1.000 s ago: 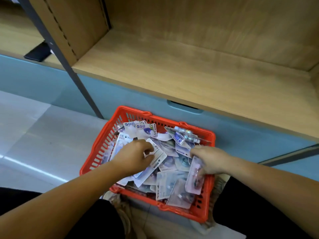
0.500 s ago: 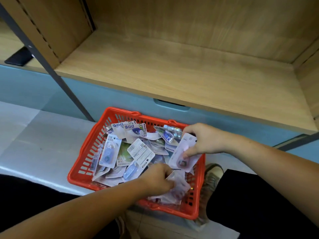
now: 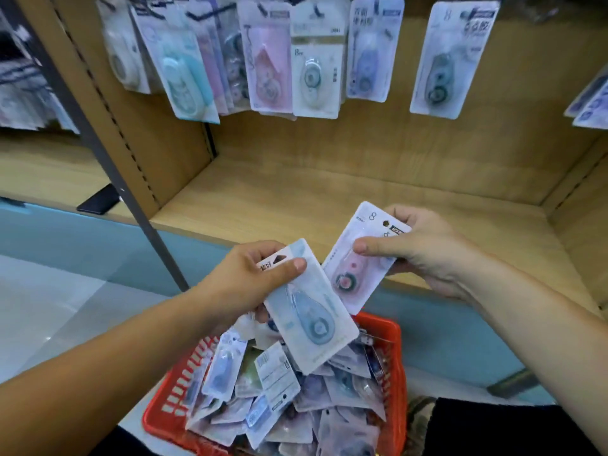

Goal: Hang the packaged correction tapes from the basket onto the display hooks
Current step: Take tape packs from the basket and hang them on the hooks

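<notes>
Post (image 3: 108, 133), dark metal, splits the bay at far left. Small black item (image 3: 98, 200) lies on the shelf (image 3: 329, 199) beside it; can't tell what it is. Hanging packs (image 3: 312, 60) run along the top, cards facing out. One mid-row reads "8m", the rest are too blurred. Hooks can't be made out at the top edge.

Left hand (image 3: 250, 281) pinches blue pack (image 3: 309, 311) by its header, thumb on front, fingers behind. Face is turned to the camera, likely so the design can be matched to a hanging row. Header print is Chinese, partly under the thumb.

Basket (image 3: 393, 357), red, sits low beneath both hands, heaped with loose packs (image 3: 279, 390). One shows a barcode label.

Pink pack (image 3: 358, 261) is tilted and touches the blue one's edge. "8" is legible at its top corner, and the hang hole looks clear of fingers. Right hand (image 3: 424, 255) grips it, thumb across the front, fingers curled behind.

Judgement: both packs are out of the basket, neither hung yet. Next is lifting each to its matching row.
</notes>
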Tool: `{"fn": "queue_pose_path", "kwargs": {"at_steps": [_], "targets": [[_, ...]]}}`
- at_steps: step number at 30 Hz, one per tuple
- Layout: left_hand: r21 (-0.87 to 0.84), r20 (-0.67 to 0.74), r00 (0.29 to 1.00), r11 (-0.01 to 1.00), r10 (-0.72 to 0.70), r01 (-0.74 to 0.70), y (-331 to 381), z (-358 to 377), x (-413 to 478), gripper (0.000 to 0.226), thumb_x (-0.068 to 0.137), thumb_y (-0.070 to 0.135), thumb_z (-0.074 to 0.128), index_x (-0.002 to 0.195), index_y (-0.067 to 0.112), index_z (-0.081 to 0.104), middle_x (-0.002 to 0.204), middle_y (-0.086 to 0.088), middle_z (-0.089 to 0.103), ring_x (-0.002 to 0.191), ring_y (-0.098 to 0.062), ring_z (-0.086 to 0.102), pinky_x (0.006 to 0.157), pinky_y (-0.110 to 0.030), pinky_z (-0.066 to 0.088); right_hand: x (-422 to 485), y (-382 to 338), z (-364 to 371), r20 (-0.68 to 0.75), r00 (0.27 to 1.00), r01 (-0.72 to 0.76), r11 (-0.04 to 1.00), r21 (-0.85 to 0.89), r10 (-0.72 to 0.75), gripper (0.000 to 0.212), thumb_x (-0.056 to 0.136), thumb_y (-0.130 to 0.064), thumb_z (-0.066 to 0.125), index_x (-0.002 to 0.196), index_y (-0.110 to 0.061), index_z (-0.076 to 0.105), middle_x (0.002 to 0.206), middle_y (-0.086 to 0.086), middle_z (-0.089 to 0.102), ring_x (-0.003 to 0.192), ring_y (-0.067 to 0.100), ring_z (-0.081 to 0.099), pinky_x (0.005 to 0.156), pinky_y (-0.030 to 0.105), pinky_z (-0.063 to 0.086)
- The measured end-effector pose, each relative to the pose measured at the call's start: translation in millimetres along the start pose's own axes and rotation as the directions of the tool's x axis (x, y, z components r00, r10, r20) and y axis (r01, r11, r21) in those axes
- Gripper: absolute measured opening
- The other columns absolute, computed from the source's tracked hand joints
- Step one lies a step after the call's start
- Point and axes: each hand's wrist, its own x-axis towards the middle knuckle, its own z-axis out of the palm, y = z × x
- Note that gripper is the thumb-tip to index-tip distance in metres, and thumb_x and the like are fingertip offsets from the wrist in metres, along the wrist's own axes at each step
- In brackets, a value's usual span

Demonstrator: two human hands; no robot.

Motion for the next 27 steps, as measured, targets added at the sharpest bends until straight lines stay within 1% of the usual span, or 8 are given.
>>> {"fn": "queue_pose_path", "kwargs": {"at_steps": [5, 8, 11, 14, 18, 20, 22, 27], "targets": [[-0.124, 0.128, 0.991, 0.991, -0.035, 0.051, 37.3, -17.9, 20.9, 0.022, 0.098, 0.004, 0.067, 0.120, 0.000, 0.067, 0.110, -0.024, 0.076, 0.087, -0.031, 0.076, 0.064, -0.034, 0.063, 13.8, -21.3, 11.8, -0.093, 0.995, 0.051, 0.965, 0.256, -0.028, 0.038, 0.067, -0.014, 0.087, 0.103, -0.008, 0.073, 0.099, 0.012, 0.080, 0.083, 0.026, 0.076, 0.074, 0.038, 0.062], [-0.212, 0.093, 0.993, 0.976, 0.069, -0.048, 47.3, -20.1, 37.2, 0.020, 0.094, -0.006, 0.065, 0.114, -0.004, 0.068, 0.106, -0.020, 0.078, 0.074, -0.018, 0.070, 0.057, -0.022, 0.054, 23.1, -26.0, 13.6, -0.120, 0.993, 0.055, 0.933, 0.357, -0.012, 0.030, 0.082, -0.014, 0.082, 0.109, -0.003, 0.073, 0.104, 0.018, 0.079, 0.082, 0.028, 0.075, 0.068, 0.038, 0.062], [-0.315, 0.033, 0.994, 0.945, 0.102, -0.087, 49.9, -17.3, 50.6, 0.016, 0.090, -0.006, 0.070, 0.106, 0.000, 0.071, 0.099, -0.024, 0.076, 0.067, -0.020, 0.059, 0.053, -0.021, 0.049, 33.2, -26.9, 13.4, -0.117, 0.992, 0.082, 0.946, 0.314, -0.047, 0.035, 0.084, -0.021, 0.080, 0.112, -0.002, 0.073, 0.107, 0.019, 0.078, 0.085, 0.029, 0.073, 0.069, 0.035, 0.060], [-0.329, -0.006, 0.993, 0.938, 0.117, -0.112, 53.3, -17.4, 61.7, 0.019, 0.089, -0.004, 0.072, 0.106, 0.004, 0.068, 0.099, -0.019, 0.079, 0.069, -0.020, 0.065, 0.053, -0.023, 0.049, 38.8, -32.9, 12.5, -0.084, 0.994, 0.093, 0.948, 0.303, -0.071, 0.032, 0.091, -0.025, 0.075, 0.115, -0.003, 0.073, 0.110, 0.016, 0.078, 0.093, 0.028, 0.075, 0.074, 0.036, 0.060], [-0.315, -0.045, 0.992, 0.940, 0.119, -0.127, 58.2, -20.6, 70.0, 0.030, 0.090, 0.002, 0.075, 0.118, 0.000, 0.066, 0.105, -0.016, 0.079, 0.082, -0.021, 0.071, 0.065, -0.030, 0.047, 41.7, -40.3, 10.7, -0.052, 0.996, 0.084, 0.941, 0.327, -0.070, 0.026, 0.098, -0.024, 0.067, 0.115, -0.006, 0.072, 0.095, 0.009, 0.078, 0.074, 0.023, 0.073, 0.056, 0.034, 0.057], [-0.336, -0.067, 0.991, 0.932, 0.119, -0.135, 59.5, -19.7, 71.8, 0.033, 0.089, 0.004, 0.076, 0.120, -0.002, 0.065, 0.107, -0.016, 0.079, 0.091, -0.028, 0.075, 0.077, -0.037, 0.052, 42.4, -42.1, 10.6, -0.026, 0.995, 0.098, 0.941, 0.325, -0.094, 0.027, 0.101, -0.024, 0.063, 0.121, -0.007, 0.070, 0.092, 0.005, 0.077, 0.078, 0.023, 0.072, 0.063, 0.035, 0.057], [-0.367, -0.091, 0.988, 0.918, 0.125, -0.150, 62.7, -17.2, 72.0, 0.032, 0.088, 0.005, 0.076, 0.117, -0.001, 0.065, 0.106, -0.018, 0.079, 0.099, -0.035, 0.076, 0.088, -0.044, 0.057, 40.9, -44.9, 9.1, 0.009, 0.989, 0.138, 0.945, 0.297, -0.147, 0.030, 0.098, -0.020, 0.065, 0.126, -0.009, 0.067, 0.109, 0.008, 0.078, 0.100, 0.029, 0.075, 0.080, 0.040, 0.058], [-0.431, -0.160, 0.974, 0.877, 0.159, -0.213, 73.6, -9.2, 67.2, 0.027, 0.083, 0.007, 0.080, 0.104, 0.003, 0.063, 0.092, -0.018, 0.079, 0.083, -0.028, 0.078, 0.065, -0.028, 0.060, 33.6, -46.1, 7.5, 0.057, 0.974, 0.206, 0.960, 0.191, -0.220, 0.043, 0.091, 0.002, 0.068, 0.131, -0.011, 0.062, 0.121, 0.015, 0.075, 0.113, 0.040, 0.071, 0.089, 0.054, 0.054]]}}
